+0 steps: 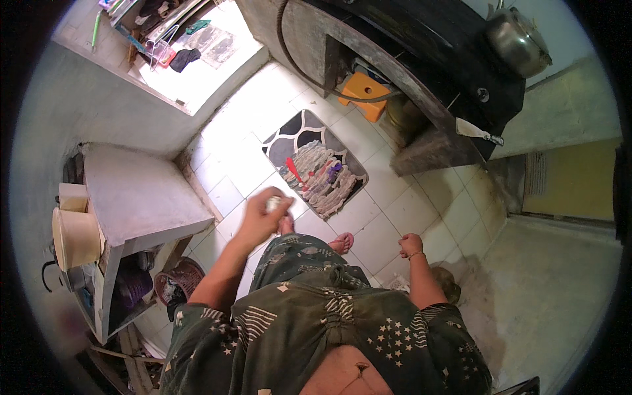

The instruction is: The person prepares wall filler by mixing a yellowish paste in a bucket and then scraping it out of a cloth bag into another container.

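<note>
My left hand (261, 216) is raised in front of me, its fingers curled around a small whitish, roundish thing (273, 203); the hand is slightly blurred and I cannot tell what kind of thing it is. At my right side hangs my right hand (411, 245), closed in a loose fist with a band at the wrist. Nothing shows sticking out of that fist. Beyond my feet, a grey and black patterned mat (316, 135) lies on the tiled floor (388, 217). On the mat is a bunched grey cloth (322, 181) with red and purple bits.
A grey ledge (141, 181) at left has a cream container (76, 237) beside it and a woven basket (181, 280) below. The black-topped counter (408, 39) at far right bears a metal kettle (517, 43) and a knife (477, 131). An orange stool (364, 92) stands underneath.
</note>
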{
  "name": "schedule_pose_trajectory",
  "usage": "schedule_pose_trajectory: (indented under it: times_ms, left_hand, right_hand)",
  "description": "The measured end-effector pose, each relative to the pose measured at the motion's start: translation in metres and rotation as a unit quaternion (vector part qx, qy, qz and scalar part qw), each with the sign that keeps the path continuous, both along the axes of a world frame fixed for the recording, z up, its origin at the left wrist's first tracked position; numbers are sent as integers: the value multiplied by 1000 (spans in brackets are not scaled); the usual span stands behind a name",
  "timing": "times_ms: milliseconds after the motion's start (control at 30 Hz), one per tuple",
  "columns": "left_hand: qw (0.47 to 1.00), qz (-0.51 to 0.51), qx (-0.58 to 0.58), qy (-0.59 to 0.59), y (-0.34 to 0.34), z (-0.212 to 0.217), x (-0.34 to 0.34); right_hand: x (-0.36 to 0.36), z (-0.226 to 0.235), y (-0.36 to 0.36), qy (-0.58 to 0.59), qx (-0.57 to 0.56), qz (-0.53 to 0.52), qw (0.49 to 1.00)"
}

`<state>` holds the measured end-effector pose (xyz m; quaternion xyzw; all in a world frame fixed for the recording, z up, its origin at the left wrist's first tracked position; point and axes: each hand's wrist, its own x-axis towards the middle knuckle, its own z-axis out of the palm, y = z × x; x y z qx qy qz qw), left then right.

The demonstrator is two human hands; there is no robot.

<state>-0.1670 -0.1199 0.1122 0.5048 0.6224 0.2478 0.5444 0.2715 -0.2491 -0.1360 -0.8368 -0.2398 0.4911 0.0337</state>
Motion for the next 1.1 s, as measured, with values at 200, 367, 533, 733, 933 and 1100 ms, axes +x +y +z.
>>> schedule_pose_trajectory:
  times_ms: [200,367,533,733,933,1100]
  left_hand:
    - [810,-14,199,-551,-9,137,-90]
    - [681,-307,312,-587,-24,231,-142]
    - [608,-333,322,-644,-45,254,-176]
    - [595,-397,360,-600,-60,272,-237]
    - [626,-379,418,-539,-89,285,-290]
    - [751,148,529,-366,-155,275,-358]
  right_hand:
    - [-12,26,-3,-17,-10,23,1000]
    - [-55,28,-12,7,-59,19,998]
    - [-156,21,7,30,-41,4,999]
    - [-270,11,46,78,9,99,992]
    - [-265,8,81,97,-2,217,971]
    - [-211,11,109,61,-18,18,998]
